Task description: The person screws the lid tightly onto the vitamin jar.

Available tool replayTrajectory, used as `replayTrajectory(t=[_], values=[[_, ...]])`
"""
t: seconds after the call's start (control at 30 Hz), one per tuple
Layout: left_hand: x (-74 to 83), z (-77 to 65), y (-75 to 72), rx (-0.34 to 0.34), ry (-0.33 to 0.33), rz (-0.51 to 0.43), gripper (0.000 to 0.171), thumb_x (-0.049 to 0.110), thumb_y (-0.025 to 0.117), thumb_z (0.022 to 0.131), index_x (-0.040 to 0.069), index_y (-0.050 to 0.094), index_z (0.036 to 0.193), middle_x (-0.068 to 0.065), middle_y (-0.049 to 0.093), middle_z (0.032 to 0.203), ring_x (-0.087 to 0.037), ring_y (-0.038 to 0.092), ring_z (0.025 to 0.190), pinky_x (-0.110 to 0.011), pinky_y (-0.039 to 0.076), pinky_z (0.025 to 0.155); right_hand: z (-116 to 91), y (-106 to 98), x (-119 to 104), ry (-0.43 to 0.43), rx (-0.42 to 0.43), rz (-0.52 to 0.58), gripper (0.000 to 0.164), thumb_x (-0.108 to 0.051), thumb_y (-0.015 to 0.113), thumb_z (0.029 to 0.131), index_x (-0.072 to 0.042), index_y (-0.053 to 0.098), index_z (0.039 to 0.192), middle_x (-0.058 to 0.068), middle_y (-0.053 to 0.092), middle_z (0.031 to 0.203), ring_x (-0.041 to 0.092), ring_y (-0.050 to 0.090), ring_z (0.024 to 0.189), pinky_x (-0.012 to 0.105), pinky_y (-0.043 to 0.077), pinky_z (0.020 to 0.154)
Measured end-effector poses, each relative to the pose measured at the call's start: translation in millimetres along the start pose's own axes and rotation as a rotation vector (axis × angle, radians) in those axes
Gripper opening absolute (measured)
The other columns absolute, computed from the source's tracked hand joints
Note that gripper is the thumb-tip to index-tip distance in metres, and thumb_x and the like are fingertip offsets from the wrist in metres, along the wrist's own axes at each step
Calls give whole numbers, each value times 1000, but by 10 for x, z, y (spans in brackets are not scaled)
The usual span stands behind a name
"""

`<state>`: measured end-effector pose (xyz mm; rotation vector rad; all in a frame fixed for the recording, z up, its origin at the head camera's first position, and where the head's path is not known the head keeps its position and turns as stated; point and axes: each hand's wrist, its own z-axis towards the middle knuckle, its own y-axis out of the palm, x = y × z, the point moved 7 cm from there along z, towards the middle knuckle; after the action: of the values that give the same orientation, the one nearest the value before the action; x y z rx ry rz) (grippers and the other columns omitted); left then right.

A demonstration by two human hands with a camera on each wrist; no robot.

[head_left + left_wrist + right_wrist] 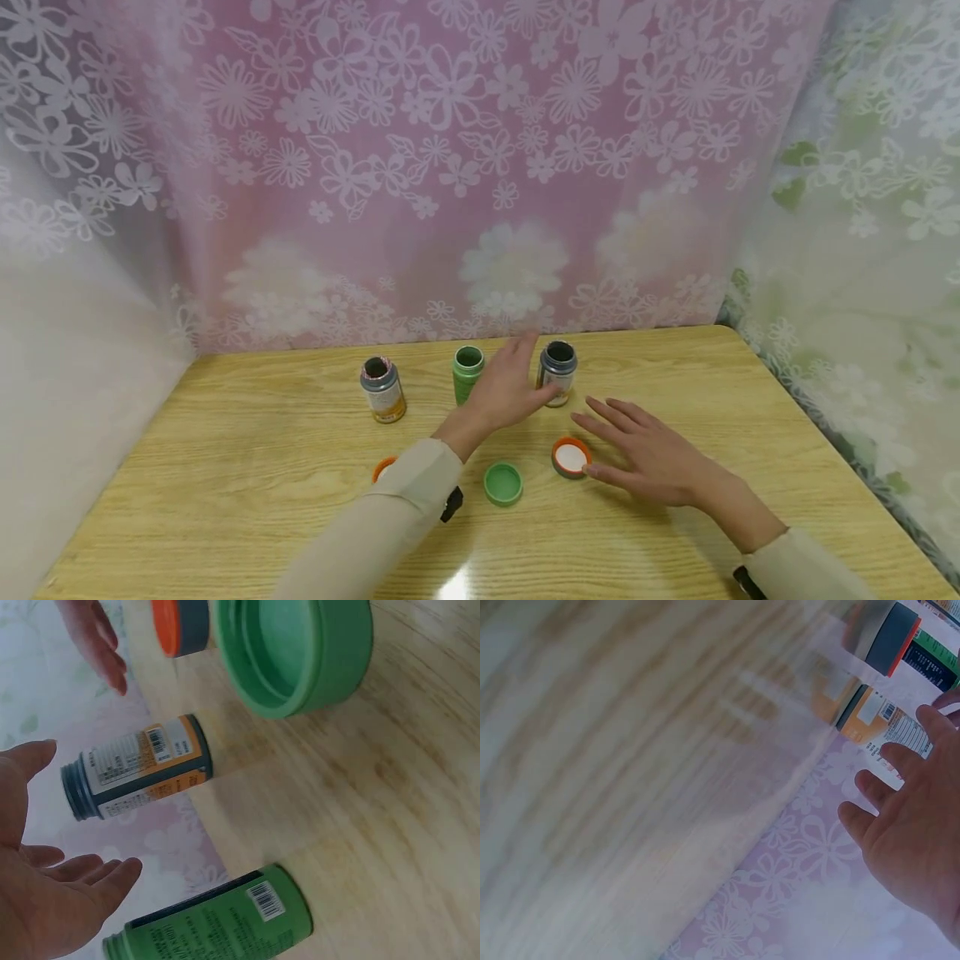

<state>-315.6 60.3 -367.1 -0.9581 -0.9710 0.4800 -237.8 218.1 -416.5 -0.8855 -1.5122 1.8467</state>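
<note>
My left hand (506, 387) reaches over the table between a green bottle (463, 382) and a dark grey bottle (557, 385) with a white and orange label. Its thumb is spread from the fingers, and nothing is in its grasp. Both bottles stand upright without lids, mouths up. In the left wrist view that hand is beside the neck of the dark bottle (146, 766). My right hand (656, 457) hovers at the right with fingers spread and holds nothing. Its thumb tip is right at the edge of an orange-rimmed dark lid (572, 458), which lies with its white inside up.
A second dark grey bottle (384, 392), also lidless, stands at the left. Nearer the front lies a green lid (503, 485), inside up. Another orange-rimmed lid (382, 467) is partly hidden by the left sleeve. Behind the wooden table (225, 467) hangs a pink flowered curtain (420, 208).
</note>
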Motion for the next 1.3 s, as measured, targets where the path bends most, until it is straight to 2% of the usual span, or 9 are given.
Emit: replayTrajectory(t=[0.2, 0.5, 0.63, 0.77, 0.97, 1.13, 1.3], values=[[-64, 75, 153, -42, -36, -52, 86, 48, 60, 79, 15, 13, 143, -7, 29, 140, -23, 36, 122, -39, 36, 93, 5, -2, -11, 2, -11, 2, 63, -57, 42, 86, -31, 24, 140, -2, 18, 145, 27, 20, 129, 47, 21, 99], [-255, 136, 338, -89, -116, -194, 86, 52, 60, 77, 15, 19, 142, -5, 30, 140, -21, 32, 124, -40, 34, 94, 39, 30, -40, -9, -40, 26, 63, -58, 41, 86, -31, 26, 140, 3, 22, 144, 26, 22, 129, 47, 24, 98], [-287, 163, 399, -90, -115, -258, 83, 51, 62, 77, 14, 23, 141, -6, 34, 137, -21, 37, 121, -39, 37, 92, 50, 48, -53, -20, -49, 28, 63, -58, 40, 86, -29, 26, 140, 3, 23, 143, 26, 22, 128, 47, 24, 98], [-316, 185, 448, -95, -133, -369, 82, 47, 64, 76, 16, 24, 140, -7, 37, 135, -23, 41, 117, -38, 40, 88, 50, 70, -63, -18, -63, 33, 63, -58, 39, 86, -29, 28, 140, 4, 24, 143, 26, 23, 128, 46, 25, 98], [-368, 227, 532, -103, -177, -528, 81, 45, 68, 73, 20, 27, 139, -5, 39, 133, -23, 39, 119, -38, 39, 90, 54, 84, -92, -17, -77, 46, 62, -59, 39, 86, -31, 29, 139, 3, 24, 143, 25, 23, 128, 46, 26, 97], [-384, 272, 590, -99, -196, -593, 80, 45, 69, 72, 21, 30, 137, 1, 42, 129, -18, 41, 117, -35, 39, 90, 60, 89, -116, -16, -97, 57, 61, -59, 38, 86, -31, 28, 139, 2, 24, 143, 24, 22, 128, 46, 28, 96], [-369, 313, 615, -94, -198, -617, 76, 42, 71, 72, 23, 33, 135, 3, 48, 121, -13, 47, 109, -32, 41, 86, 73, 86, -143, -16, -118, 78, 60, -59, 38, 86, -31, 29, 139, 1, 24, 143, 22, 22, 128, 46, 31, 95]])
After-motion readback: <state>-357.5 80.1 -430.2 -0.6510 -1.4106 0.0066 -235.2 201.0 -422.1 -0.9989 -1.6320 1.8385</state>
